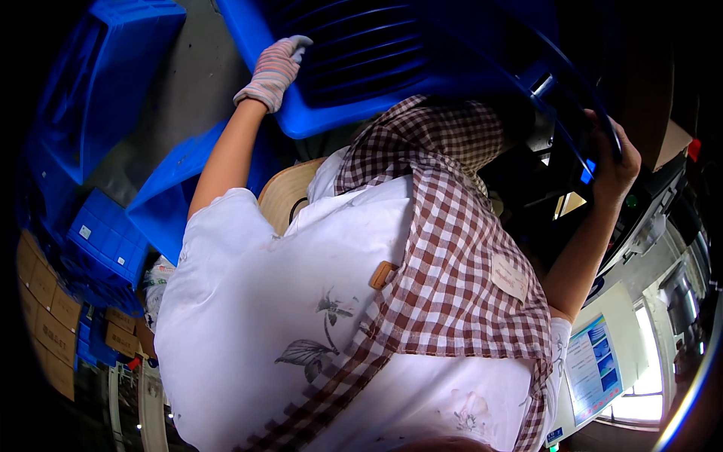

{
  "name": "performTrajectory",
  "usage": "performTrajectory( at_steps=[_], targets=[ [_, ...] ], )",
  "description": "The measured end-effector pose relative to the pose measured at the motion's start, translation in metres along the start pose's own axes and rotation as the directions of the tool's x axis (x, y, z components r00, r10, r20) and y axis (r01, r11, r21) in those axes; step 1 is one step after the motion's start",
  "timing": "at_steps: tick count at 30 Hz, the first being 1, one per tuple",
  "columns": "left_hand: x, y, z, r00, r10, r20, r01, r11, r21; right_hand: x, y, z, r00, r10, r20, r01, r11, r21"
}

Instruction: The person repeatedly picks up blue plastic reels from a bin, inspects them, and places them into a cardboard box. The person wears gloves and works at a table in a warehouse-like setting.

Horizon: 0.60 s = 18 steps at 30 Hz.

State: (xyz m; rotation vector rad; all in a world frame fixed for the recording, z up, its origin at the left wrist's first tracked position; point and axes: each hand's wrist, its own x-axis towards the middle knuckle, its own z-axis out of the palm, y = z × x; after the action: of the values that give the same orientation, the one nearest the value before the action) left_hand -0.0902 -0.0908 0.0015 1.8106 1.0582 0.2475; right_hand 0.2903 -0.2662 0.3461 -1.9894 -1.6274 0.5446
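Bending fingers (300, 42) of the gloved left hand (276, 68) over the rim of a blue crate (303, 124), cannot tell how tightly; closing those of the bare right hand (619, 160) on a dark curved band (570, 105). Just right of the gloved fingertips, can see dark curved ribs (361, 56).

Upper left: open gap over grey floor (199, 71); tall blue bin (124, 87) bounds its left, blue crate (331, 119) its right.

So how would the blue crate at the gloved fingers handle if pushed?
The crate probably stays stiff: its rim looks thick and moulded. It may be heavy, since dark ridged contents seem to crowd it. Its smooth rim could slip, though the left hand is gloved.
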Motion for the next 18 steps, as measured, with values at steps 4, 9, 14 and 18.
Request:
performTrajectory(
  at_steps=[4,9,14,18],
  targets=[
    [-0.006,0.028,0.024,0.797,-0.395,0.456,0.591,0.666,-0.456,0.006,-0.007,0.016,0.991,-0.107,0.075,0.118,0.979,-0.165],
    [0.003,0.019,0.045,0.806,-0.533,0.259,0.570,0.578,-0.584,0.016,-0.014,0.047,0.969,-0.216,0.117,0.233,0.960,-0.158],
    [-0.008,0.062,0.016,0.977,-0.178,0.119,0.085,0.834,0.544,0.009,-0.013,0.075,0.952,-0.268,0.147,0.291,0.942,-0.166],
    [-0.013,0.042,0.023,0.991,-0.135,-0.007,0.117,0.836,0.537,0.002,-0.010,0.100,0.891,-0.395,0.226,0.442,0.869,-0.225]
  ],
)
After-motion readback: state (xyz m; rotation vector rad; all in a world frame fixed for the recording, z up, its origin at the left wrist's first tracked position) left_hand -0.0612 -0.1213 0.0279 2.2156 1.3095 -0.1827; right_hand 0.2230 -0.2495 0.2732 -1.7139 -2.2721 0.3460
